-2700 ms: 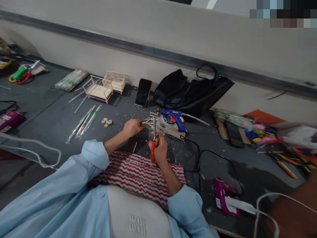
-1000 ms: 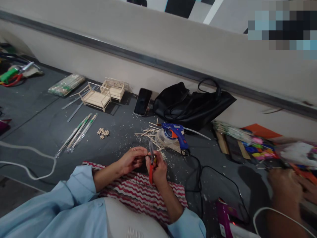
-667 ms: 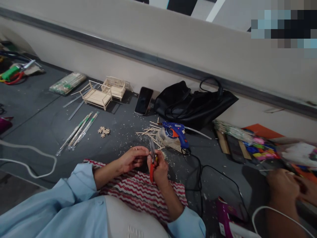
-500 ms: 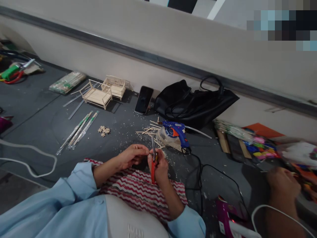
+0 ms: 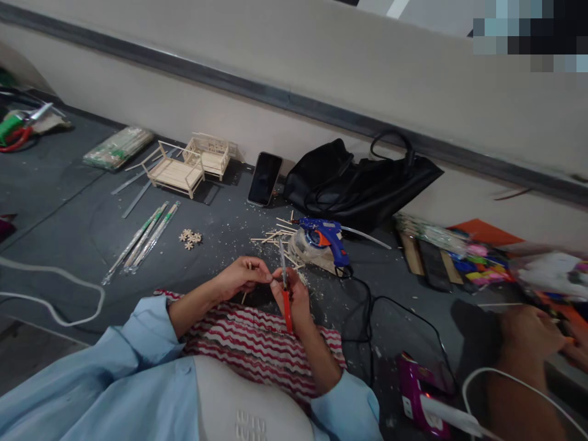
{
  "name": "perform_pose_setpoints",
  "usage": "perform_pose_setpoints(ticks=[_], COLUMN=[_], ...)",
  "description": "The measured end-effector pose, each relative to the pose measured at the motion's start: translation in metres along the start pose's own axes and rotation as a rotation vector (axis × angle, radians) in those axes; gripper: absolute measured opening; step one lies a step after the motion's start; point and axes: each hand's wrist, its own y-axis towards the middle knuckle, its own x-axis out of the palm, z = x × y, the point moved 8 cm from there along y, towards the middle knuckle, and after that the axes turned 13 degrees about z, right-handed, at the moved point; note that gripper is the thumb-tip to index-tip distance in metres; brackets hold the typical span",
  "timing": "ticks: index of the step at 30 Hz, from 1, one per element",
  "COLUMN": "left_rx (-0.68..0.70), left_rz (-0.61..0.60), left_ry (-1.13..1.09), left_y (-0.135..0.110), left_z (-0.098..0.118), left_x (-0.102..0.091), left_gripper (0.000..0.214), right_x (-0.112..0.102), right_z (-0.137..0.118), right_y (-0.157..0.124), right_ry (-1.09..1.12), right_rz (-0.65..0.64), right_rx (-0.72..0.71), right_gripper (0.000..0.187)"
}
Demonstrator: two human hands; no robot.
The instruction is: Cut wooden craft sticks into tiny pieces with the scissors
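My right hand (image 5: 293, 298) grips red-handled scissors (image 5: 285, 288), blades pointing up and away. My left hand (image 5: 239, 278) is pinched on a thin wooden stick (image 5: 248, 277), held right beside the blades. Both hands hover over a red-and-white striped cloth (image 5: 257, 340) on my lap. Just beyond them lie loose wooden sticks (image 5: 275, 236) and a blue glue gun (image 5: 324, 236) on the grey floor.
Two small stick-built furniture models (image 5: 188, 165), a phone (image 5: 265, 178) and a black bag (image 5: 358, 184) lie by the wall. Stick packets (image 5: 142, 236), wooden snowflakes (image 5: 190, 237), a black cord (image 5: 367, 306), a purple box (image 5: 416, 392). Another person's hand (image 5: 528, 334) works at right among coloured supplies (image 5: 478, 260).
My left hand came back from the stick pile holding a stick and met the scissors over my lap. The scissors stayed in my right hand.
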Motion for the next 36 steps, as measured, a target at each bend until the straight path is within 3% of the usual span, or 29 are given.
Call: perform_pose_setpoints(ticks=[5, 11, 19, 36], left_rx=[0.146, 0.251, 0.305, 0.452], left_rz=[0.075, 0.180, 0.227, 0.251], left_ry=[-0.232, -0.315, -0.231, -0.085], left_y=[0.001, -0.001, -0.004, -0.004], left_z=[0.016, 0.024, 0.028, 0.033], left_x=[-0.007, -0.014, -0.017, -0.025], left_gripper=[0.036, 0.040, 0.041, 0.035], right_x=[-0.006, -0.004, 0.000, 0.001], right_z=[0.005, 0.002, -0.002, -0.003], right_y=[0.001, -0.003, -0.005, -0.005], right_ry=[-0.014, -0.274, -0.505, -0.581], right_rz=[0.040, 0.016, 0.027, -0.005], right_rx=[0.031, -0.120, -0.278, -0.317], right_gripper=[0.020, 0.030, 0.035, 0.037])
